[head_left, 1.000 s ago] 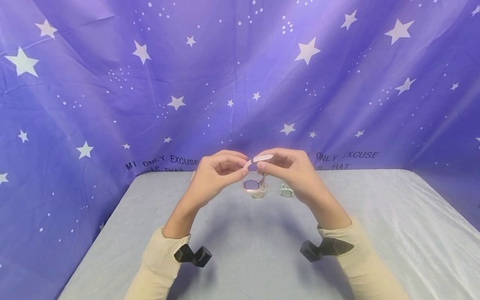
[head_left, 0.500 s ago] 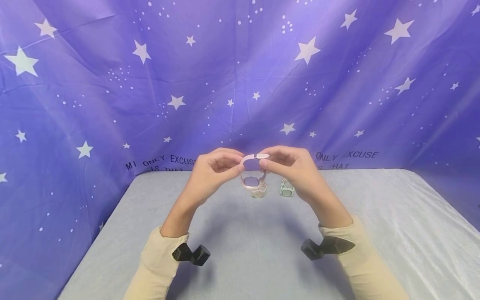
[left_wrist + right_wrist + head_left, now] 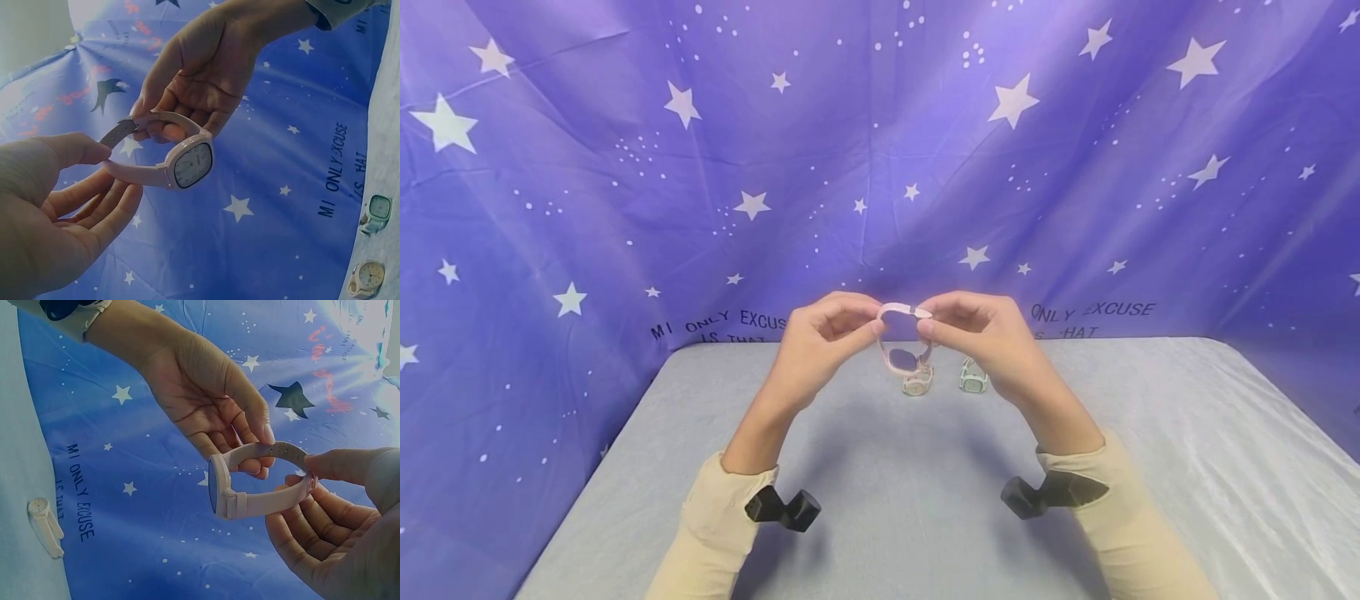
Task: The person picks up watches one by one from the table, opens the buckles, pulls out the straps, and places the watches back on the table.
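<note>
Both hands hold a pink wristwatch (image 3: 902, 360) up over the table near its far edge, its strap (image 3: 269, 504) bent round into a loop. My left hand (image 3: 816, 342) pinches one side of the strap between thumb and fingers. On the other side, my right hand (image 3: 981, 329) pinches the strap by the buckle (image 3: 312, 481). A row of holes shows on the strap's inner face in the right wrist view. The watch's rounded-square dial (image 3: 193, 165) hangs free of the fingers at the side of the loop away from the buckle.
On the grey cloth-covered table (image 3: 895, 517) lie a cream watch (image 3: 917, 383), just behind the held one, and a green watch (image 3: 973, 380) by my right hand. A pale watch (image 3: 44, 525) appears in the right wrist view. A purple star-printed curtain (image 3: 865, 150) hangs behind.
Both hands have risen slightly and the left has shifted a little left. The watch has come up and turned with them, so its loop shows more openly between the hands.
</note>
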### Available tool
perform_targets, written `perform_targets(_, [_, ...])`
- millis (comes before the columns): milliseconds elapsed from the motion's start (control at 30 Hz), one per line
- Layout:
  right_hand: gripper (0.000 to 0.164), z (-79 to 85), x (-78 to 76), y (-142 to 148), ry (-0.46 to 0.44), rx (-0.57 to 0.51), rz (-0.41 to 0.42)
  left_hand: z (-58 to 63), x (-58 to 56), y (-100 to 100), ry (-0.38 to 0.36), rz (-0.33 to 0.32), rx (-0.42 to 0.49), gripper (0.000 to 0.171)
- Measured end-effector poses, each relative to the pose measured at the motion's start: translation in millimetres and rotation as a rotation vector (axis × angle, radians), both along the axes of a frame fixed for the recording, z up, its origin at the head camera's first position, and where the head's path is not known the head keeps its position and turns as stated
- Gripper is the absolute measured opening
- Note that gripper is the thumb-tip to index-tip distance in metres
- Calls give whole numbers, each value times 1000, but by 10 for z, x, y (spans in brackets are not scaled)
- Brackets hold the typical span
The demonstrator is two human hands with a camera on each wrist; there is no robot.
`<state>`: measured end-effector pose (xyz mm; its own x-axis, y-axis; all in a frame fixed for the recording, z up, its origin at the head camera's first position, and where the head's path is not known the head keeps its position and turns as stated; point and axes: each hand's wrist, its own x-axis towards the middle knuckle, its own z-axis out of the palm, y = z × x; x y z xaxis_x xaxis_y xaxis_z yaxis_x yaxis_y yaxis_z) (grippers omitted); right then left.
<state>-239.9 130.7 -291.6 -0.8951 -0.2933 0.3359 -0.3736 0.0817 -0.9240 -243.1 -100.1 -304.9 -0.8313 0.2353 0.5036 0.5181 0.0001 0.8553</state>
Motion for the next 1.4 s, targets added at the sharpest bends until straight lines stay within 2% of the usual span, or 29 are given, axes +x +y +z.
perform_targets(367, [26,-8,-19,5,15,-9,-1,14,-9,10,-2,18,87,21])
perform_targets(600, [21,-3,-18,8,2,-31,-5,29,-22,-3,-45,10,128,22])
perform_targets(867, [16,-15,-48,7,-31,-73,-16,11,-53,4,-105,-12,237,23])
perform_targets(1033, [15,-29,-66,-3,-51,-118,-11,-1,-59,-11,-137,-13,212,21])
perform_targets(1400, [15,-73,-162,-20,-148,-206,-64,-41,-129,-43,-225,-34,165,25])
